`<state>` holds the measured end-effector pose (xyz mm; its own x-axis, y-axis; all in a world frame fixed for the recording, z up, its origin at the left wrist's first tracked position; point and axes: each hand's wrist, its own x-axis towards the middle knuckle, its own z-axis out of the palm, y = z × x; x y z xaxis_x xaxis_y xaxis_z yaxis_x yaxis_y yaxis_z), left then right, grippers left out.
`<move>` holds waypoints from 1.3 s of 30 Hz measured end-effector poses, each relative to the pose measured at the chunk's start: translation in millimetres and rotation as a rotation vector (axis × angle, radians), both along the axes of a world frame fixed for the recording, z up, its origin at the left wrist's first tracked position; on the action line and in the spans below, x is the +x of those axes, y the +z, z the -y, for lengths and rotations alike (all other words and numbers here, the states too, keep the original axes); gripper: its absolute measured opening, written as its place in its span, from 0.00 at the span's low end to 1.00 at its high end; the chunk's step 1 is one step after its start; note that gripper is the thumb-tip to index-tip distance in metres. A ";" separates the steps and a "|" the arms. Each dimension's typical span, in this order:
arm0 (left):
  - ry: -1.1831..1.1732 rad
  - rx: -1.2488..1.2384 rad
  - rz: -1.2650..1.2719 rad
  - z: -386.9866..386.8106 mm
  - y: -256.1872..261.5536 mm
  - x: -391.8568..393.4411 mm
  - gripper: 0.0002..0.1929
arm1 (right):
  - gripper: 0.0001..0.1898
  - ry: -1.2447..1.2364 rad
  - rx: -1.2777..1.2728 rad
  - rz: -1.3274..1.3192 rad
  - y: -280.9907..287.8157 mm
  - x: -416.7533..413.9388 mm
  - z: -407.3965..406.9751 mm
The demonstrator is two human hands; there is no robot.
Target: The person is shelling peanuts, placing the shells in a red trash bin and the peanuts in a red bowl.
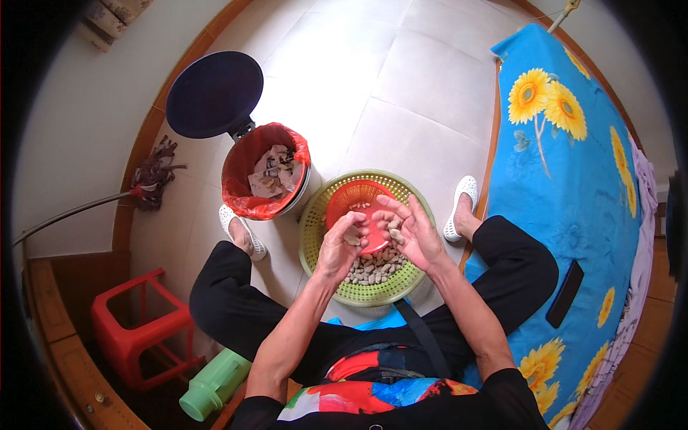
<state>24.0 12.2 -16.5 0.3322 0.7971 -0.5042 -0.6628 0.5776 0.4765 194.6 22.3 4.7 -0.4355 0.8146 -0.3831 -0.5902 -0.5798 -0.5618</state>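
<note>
Both hands are raised over a round green plastic basket (314,252) that stands between the feet. Unshelled peanuts (376,269) lie in its near part. A smaller red plastic basket (344,199) sits inside it, with a few shelled kernels (359,205) in it. My left hand (344,244) is curled around what looks like a peanut or a piece of shell. My right hand (411,228) faces it with spread, bent fingers and holds peanuts (396,232) against the palm and fingers. The hands are apart.
An open bin with a red liner (236,188) and crumpled waste stands beyond the green basket, left. A mop (153,180), a red plastic stool (107,317) and a green thermos flask (215,384) are at left. At right, a dark phone (564,294) lies on a blue sunflower cloth (537,215).
</note>
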 end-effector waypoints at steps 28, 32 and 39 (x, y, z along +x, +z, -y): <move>-0.192 0.275 -0.485 6.5 28.0 4.8 0.11 | 0.14 0.123 0.479 0.516 15.8 9.8 -1.1; -0.161 0.217 -0.479 4.8 27.6 4.3 0.11 | 0.10 0.121 0.582 0.755 11.4 10.3 -0.4; -0.209 0.219 -0.460 4.4 27.6 0.3 0.13 | 0.11 0.072 0.930 0.996 11.4 5.7 2.1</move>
<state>24.3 7.8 11.2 0.2791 0.8405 -0.4644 -0.2394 0.5293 0.8140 200.3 20.2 16.1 -0.3515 0.9291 0.1152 0.3055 0.2302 -0.9239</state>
